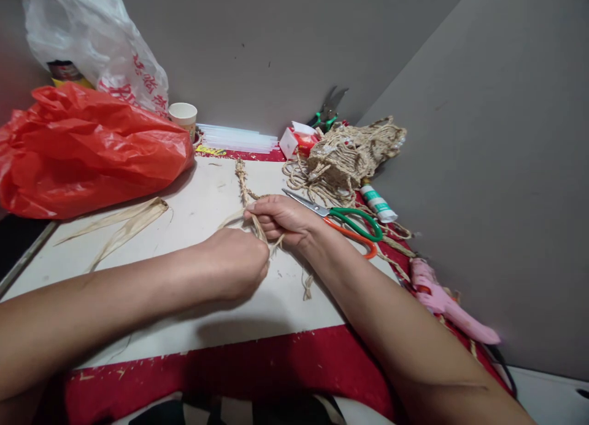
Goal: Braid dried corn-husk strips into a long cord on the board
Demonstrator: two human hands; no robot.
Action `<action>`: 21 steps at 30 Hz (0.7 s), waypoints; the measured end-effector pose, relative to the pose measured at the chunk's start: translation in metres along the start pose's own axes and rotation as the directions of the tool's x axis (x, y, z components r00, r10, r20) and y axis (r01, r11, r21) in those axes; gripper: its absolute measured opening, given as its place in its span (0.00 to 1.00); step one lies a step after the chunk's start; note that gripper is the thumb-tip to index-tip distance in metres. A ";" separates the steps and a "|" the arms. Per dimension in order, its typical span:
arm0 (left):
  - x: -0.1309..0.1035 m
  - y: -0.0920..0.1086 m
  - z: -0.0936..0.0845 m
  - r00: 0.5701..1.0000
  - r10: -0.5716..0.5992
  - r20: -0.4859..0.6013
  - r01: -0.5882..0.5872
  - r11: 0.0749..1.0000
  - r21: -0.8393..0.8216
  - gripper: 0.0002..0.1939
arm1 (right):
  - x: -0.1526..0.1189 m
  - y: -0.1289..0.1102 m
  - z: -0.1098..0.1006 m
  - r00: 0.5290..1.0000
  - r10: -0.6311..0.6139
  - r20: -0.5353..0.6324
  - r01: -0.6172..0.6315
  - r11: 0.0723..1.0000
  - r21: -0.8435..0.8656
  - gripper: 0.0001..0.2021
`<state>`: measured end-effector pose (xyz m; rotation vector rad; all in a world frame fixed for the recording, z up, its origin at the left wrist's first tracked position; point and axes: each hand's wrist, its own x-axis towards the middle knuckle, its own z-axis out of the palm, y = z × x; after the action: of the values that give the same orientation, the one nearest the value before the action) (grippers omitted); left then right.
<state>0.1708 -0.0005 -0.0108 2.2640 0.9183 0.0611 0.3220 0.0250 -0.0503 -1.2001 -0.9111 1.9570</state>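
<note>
Thin tan twisted plant-fibre cord (242, 183) lies on white flat board (202, 186), running from just beyond the hands down to right hand (283, 219). Right hand: thumb and fingers pinched on pale flat fibre strands (259, 226) at cord's near end. Left hand (242, 262): fist, just nearer the body, closed around the same strands. Metal scissors with green and orange handles (327, 212) lie beside right wrist; tan braided rope bundle (354, 155) beyond.

Indistinct Chinese characters (150, 81), translucent bag (87, 29)
</note>
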 end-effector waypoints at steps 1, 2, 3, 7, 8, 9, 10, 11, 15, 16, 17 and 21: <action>0.000 -0.001 -0.006 0.999 0.033 0.031 -0.035 0.997 0.064 0.13 | 0.000 -0.001 -0.002 1.000 -0.004 0.018 0.004 1.000 0.008 0.05; 0.002 -0.003 -0.013 0.999 0.033 0.030 -0.036 0.995 0.096 0.13 | -0.001 -0.002 -0.004 0.999 -0.009 0.031 0.008 1.000 0.012 0.05; 0.006 -0.008 -0.020 0.998 0.041 -0.056 -0.037 0.996 0.084 0.12 | -0.001 -0.003 -0.006 0.999 -0.012 0.040 0.011 1.000 0.014 0.06; 0.030 -0.036 -0.030 0.845 -0.110 -0.524 0.004 0.980 -0.199 0.07 | -0.001 -0.006 -0.009 0.998 -0.012 0.063 0.012 1.000 0.006 0.06; 0.035 -0.042 -0.027 0.863 -0.157 -0.481 0.009 0.955 -0.297 0.07 | -0.001 -0.006 -0.009 0.998 -0.012 0.067 0.012 1.000 -0.001 0.06; 0.040 -0.047 -0.022 0.910 -0.196 -0.366 0.030 0.910 -0.413 0.07 | -0.001 -0.006 -0.010 0.998 -0.013 0.068 0.014 1.000 -0.011 0.07; 0.043 -0.051 -0.016 0.944 -0.214 -0.249 0.055 0.851 -0.522 0.09 | -0.001 -0.006 -0.010 0.998 -0.015 0.066 0.017 1.000 -0.023 0.07; 0.044 -0.053 -0.011 0.962 -0.217 -0.167 0.077 0.800 -0.595 0.10 | -0.001 -0.006 -0.010 0.998 -0.016 0.065 0.018 0.999 -0.037 0.08; 0.043 -0.053 -0.004 0.974 -0.168 -0.155 0.052 0.824 -0.565 0.12 | -0.001 -0.006 -0.013 0.998 -0.010 0.069 0.017 0.995 -0.098 0.09; 0.042 -0.053 -0.006 0.976 -0.146 -0.164 0.040 0.852 -0.523 0.12 | -0.002 -0.006 -0.014 0.997 -0.009 0.080 0.018 0.993 -0.116 0.10; 0.041 -0.053 -0.010 0.979 -0.127 -0.161 0.033 0.873 -0.486 0.12 | -0.002 -0.007 -0.014 0.995 -0.008 0.095 0.021 0.990 -0.137 0.10; 0.040 -0.056 -0.023 0.992 -0.074 -0.101 0.028 0.916 -0.400 0.11 | -0.004 -0.008 -0.017 0.991 -0.034 0.127 0.067 0.962 -0.265 0.13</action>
<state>0.1613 0.0672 -0.0355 1.8707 0.9285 0.3292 0.3408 0.0296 -0.0476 -1.2009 -1.2918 1.9272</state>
